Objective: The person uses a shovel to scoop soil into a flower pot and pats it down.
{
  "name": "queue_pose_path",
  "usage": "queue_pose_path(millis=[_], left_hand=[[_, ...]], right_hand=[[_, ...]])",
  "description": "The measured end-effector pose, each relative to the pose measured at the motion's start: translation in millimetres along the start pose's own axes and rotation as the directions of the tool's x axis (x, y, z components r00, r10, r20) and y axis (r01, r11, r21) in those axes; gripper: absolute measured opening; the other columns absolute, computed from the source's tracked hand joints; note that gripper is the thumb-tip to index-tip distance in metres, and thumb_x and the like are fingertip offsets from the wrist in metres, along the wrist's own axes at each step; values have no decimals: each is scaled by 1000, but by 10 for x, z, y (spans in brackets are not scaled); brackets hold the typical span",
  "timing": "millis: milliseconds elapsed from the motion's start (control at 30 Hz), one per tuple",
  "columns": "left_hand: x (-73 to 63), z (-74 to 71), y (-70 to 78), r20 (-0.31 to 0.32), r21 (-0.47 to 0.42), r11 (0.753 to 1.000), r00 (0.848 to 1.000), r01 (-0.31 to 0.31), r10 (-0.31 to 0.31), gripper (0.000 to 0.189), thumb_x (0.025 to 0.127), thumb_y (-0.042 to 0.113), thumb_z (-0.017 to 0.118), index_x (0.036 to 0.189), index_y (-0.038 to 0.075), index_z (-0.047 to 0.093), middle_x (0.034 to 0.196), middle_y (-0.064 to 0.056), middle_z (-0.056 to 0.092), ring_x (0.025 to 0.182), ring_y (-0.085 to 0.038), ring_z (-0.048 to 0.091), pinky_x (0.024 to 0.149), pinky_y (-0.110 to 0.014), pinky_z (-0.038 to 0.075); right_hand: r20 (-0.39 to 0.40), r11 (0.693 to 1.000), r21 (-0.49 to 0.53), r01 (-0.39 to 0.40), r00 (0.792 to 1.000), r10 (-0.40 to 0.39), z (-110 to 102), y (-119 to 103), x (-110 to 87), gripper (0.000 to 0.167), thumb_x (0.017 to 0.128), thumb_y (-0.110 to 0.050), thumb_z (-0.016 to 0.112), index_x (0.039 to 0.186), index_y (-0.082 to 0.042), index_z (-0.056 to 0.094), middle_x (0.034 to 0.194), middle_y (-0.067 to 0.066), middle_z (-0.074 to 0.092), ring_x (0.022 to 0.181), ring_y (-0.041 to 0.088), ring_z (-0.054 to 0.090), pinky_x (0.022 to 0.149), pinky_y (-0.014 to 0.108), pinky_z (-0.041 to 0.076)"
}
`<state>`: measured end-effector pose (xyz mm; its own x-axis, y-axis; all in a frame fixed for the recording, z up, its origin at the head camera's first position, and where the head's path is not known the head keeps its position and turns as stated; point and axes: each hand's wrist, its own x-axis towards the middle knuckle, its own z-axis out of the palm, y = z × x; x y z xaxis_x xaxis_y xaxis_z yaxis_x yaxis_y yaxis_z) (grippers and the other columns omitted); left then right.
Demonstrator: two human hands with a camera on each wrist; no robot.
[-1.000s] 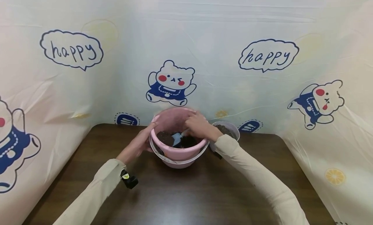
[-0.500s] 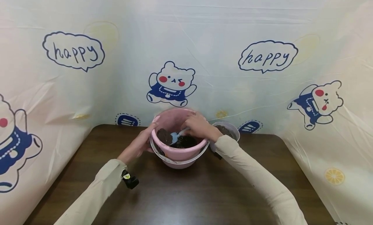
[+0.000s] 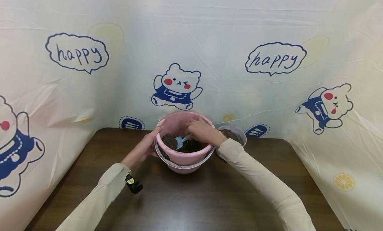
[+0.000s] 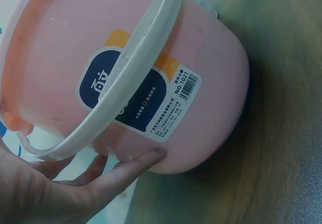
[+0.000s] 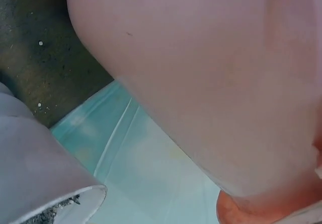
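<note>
A pink bucket (image 3: 185, 159) with a white handle (image 4: 136, 63) stands upright near the table's back edge, dark soil (image 3: 191, 146) inside. My left hand (image 3: 145, 144) holds the bucket by its left side. In the left wrist view a finger (image 4: 136, 166) of it presses on the outer wall below the label. Inside the bucket, my right hand (image 3: 201, 129) grips the grey-blue handle of a small trowel. The light-blue trowel blade (image 3: 180, 141) sits by a brown clump of soil (image 3: 169, 141). The right wrist view shows the bucket's outer wall (image 5: 191, 73); that hand is largely hidden there.
Right of the bucket, partly behind my right wrist, stands a grey-white pot (image 3: 240, 132) holding soil. Specks lie on the dark wooden table (image 5: 37, 68) between them. A printed cloth (image 3: 227, 74) hangs around the back and sides.
The trowel blade has shifted slightly and tilted beside the brown clump, which shows more plainly now. My right hand has moved a little leftward and down. The left hand keeps its hold.
</note>
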<state>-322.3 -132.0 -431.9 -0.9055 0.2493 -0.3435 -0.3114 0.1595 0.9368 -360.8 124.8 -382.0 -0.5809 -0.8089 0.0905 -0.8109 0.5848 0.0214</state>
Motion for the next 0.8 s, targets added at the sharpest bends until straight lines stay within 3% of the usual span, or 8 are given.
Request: queue_pose_path(millis=[167, 500, 800], left_hand=[[9, 9, -21, -1, -23, 1000, 1000, -8, 8, 90, 101, 66, 42, 164, 3, 26, 158, -33, 40, 132, -42, 54, 88, -50, 60], [23, 8, -6, 15, -23, 1000, 1000, -11, 11, 91, 101, 66, 42, 165, 4, 23, 161, -30, 37, 133, -40, 52, 96, -56, 57], [47, -7, -15, 2, -20, 1000, 1000, 4, -4, 88, 102, 65, 42, 165, 6, 24, 161, -28, 36, 130, -39, 53, 94, -53, 58]], right_hand=[[-10, 999, -34, 23, 1000, -23, -12, 27, -9, 17, 94, -16, 79, 110, -12, 82, 109, 3, 77, 113, 25, 64, 104, 48, 48], [7, 990, 123, -73, 997, 73, -100, 93, -95, 22, 97, -21, 77, 117, -13, 81, 112, 0, 79, 117, 22, 62, 106, 52, 40], [-52, 989, 139, -58, 997, 66, -144, 96, -148, 20, 93, -22, 80, 112, -16, 83, 110, -1, 77, 113, 22, 60, 91, 46, 42]])
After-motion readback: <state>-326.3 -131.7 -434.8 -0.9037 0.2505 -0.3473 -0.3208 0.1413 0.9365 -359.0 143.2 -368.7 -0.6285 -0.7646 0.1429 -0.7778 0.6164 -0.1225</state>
